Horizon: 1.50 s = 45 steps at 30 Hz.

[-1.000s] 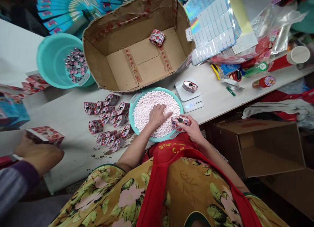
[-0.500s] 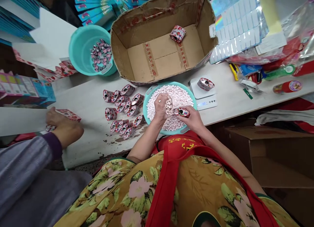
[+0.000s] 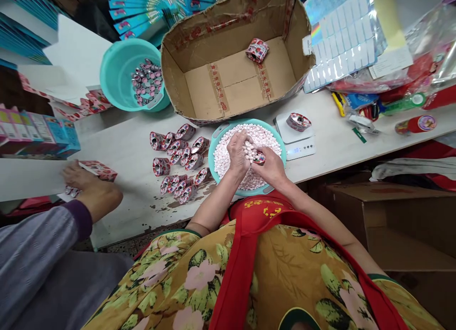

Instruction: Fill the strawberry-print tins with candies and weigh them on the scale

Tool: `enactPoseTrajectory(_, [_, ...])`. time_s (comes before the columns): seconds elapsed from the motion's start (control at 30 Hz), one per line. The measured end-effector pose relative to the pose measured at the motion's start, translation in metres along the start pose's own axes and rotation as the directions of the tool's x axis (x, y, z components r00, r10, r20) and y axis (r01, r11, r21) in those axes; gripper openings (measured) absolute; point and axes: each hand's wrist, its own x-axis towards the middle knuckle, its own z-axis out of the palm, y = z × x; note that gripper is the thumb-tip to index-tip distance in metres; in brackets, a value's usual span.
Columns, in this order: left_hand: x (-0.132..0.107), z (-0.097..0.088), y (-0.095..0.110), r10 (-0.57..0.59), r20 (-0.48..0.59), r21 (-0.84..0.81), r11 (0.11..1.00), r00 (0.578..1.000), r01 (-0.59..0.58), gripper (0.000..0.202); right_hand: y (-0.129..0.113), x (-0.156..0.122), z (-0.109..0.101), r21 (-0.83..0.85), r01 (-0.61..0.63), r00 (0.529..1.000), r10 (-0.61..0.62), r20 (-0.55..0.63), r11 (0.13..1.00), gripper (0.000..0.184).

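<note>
A teal bowl full of small pale pink candies sits at the table's near edge. My left hand is cupped over it, closed on a handful of candies. My right hand grips a small red printed tin, mostly hidden by the fingers. Both hands meet above the bowl, the candies right at the tin. Several more small tins lie in rows on the table left of the bowl.
A small white scale carries one tin. Behind stands an open cardboard box with one tin inside and a teal bucket of lids. Another person's hand holds a red carton at left. Cardboard boxes stand at the right.
My left hand scooped candies from the bowl, lifted them and brought them against the tin. My right hand tilted the tin toward it. The other person's hand shifted slightly.
</note>
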Motion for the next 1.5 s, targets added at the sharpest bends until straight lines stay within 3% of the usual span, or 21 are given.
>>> enactPoseTrajectory(0.17, [0.002, 0.007, 0.003, 0.028, -0.074, 0.033, 0.999, 0.997, -0.026, 0.043, -0.005, 0.001, -0.002, -0.023, -0.016, 1.000, 0.015, -0.017, 1.000, 0.037])
enactPoseTrajectory(0.53, [0.003, 0.014, -0.005, 0.065, -0.012, 0.142, 0.988, 0.998, -0.063, 0.053, 0.000, 0.001, -0.005, 0.024, -0.023, 0.999, 0.024, -0.048, 0.999, 0.034])
enactPoseTrajectory(0.7, [0.001, 0.021, -0.004, 0.054, -0.038, 0.118, 0.992, 0.998, -0.049, 0.055, 0.002, -0.002, -0.005, 0.006, -0.014, 0.997, 0.015, -0.081, 1.000, 0.032])
enactPoseTrajectory(0.83, [0.000, 0.025, -0.004, -0.002, -0.004, 0.138, 0.990, 1.000, 0.002, 0.055, 0.005, -0.004, -0.008, 0.059, -0.008, 0.994, 0.015, -0.105, 0.998, 0.032])
enactPoseTrajectory(0.97, [-0.003, 0.028, -0.006, 0.034, 0.017, 0.129, 0.991, 0.999, -0.036, 0.053, 0.005, -0.006, -0.012, 0.092, -0.011, 0.995, 0.020, -0.103, 0.996, 0.031])
enactPoseTrajectory(1.13, [-0.008, 0.030, -0.008, 0.045, 0.115, 0.122, 0.991, 0.992, -0.059, 0.055, 0.006, -0.007, -0.015, 0.141, -0.029, 0.992, 0.045, -0.115, 0.990, 0.031])
enactPoseTrajectory(1.5, [-0.014, 0.037, 0.000, 0.020, 0.104, 0.113, 0.993, 0.994, -0.032, 0.059, 0.016, -0.004, -0.011, 0.300, 0.056, 0.988, -0.010, -0.152, 0.952, 0.031])
